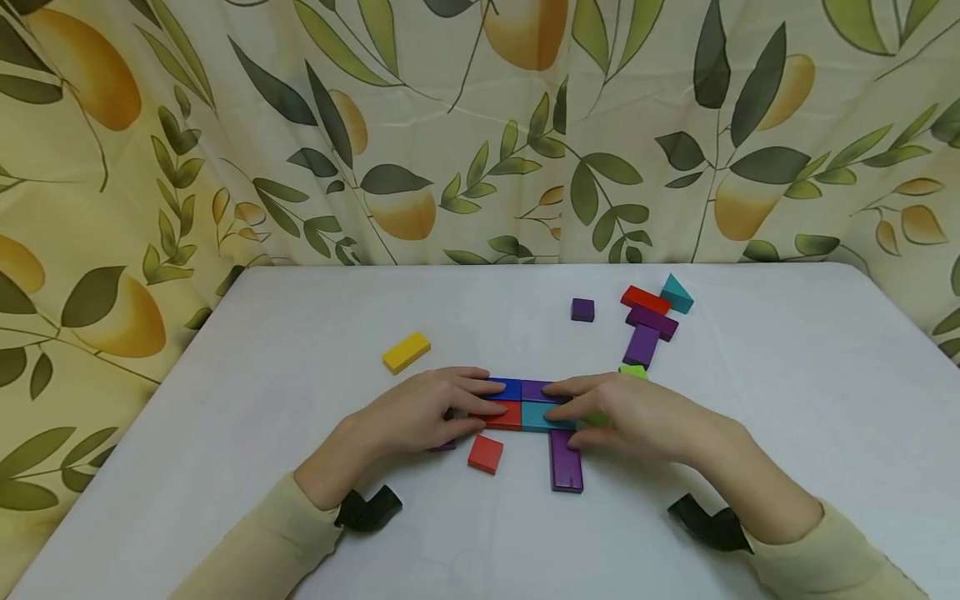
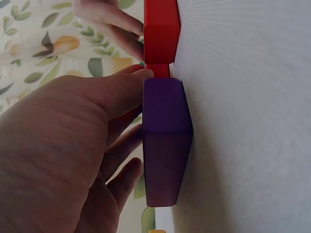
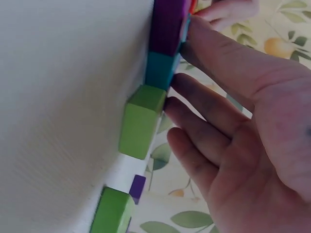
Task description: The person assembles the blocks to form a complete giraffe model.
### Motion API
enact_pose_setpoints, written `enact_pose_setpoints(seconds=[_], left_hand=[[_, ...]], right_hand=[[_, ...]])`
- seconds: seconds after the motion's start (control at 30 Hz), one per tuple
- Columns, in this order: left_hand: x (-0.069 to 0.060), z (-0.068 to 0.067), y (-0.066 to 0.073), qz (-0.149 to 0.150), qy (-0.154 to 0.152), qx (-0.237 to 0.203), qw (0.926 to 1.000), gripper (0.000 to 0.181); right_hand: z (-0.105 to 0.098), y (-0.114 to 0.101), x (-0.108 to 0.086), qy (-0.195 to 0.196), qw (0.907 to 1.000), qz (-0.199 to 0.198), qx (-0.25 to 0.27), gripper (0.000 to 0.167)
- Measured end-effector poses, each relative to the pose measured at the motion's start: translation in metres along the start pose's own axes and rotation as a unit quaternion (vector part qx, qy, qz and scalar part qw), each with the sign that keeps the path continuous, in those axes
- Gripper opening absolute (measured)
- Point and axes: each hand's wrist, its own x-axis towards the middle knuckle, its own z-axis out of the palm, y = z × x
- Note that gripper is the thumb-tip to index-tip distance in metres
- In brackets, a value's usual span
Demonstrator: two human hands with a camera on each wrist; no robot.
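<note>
Four-sided blocks lie flat in a two-by-two group: blue [image 1: 513,387] and purple [image 1: 533,391] at the back, red [image 1: 513,419] and teal [image 1: 535,416] in front. Fingertips of my left hand [image 1: 431,408] rest on the blue and red blocks. From the other side, my right hand [image 1: 641,417] touches the purple and teal ones with extended fingers. A long purple block [image 1: 566,467] extends toward me from the teal one. Beneath the left hand sits a mostly hidden purple block [image 2: 167,131]. A light green block [image 3: 140,124] is by the right fingers.
A red block [image 1: 485,455] lies in front of the group. Behind left is a yellow block [image 1: 407,352]; a small purple cube [image 1: 582,310] stands farther back. Back right, a red bar [image 1: 645,299], a teal triangle [image 1: 677,295] and purple blocks [image 1: 642,345] cluster together.
</note>
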Motion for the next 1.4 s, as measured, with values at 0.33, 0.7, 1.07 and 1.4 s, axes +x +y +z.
enact_pose_setpoints(seconds=[0.33, 0.7, 1.07, 1.4], left_hand=[[0.001, -0.001, 0.001, 0.008, 0.000, 0.014, 0.9999, 0.034], [-0.017, -0.005, 0.004, -0.052, 0.063, -0.011, 0.9966, 0.037], [-0.055, -0.003, -0.002, -0.103, 0.088, 0.027, 0.9904, 0.050], [-0.066, -0.004, 0.004, -0.101, 0.043, 0.029, 0.9936, 0.044]], right_hand=[[0.008, -0.005, 0.001, 0.046, 0.9985, -0.008, -0.028, 0.036], [0.014, -0.005, 0.000, 0.059, 0.9979, 0.005, -0.025, 0.039], [0.010, -0.007, -0.002, 0.059, 0.9978, 0.006, -0.028, 0.038], [0.011, -0.006, -0.002, 0.051, 0.9983, 0.018, -0.020, 0.037]])
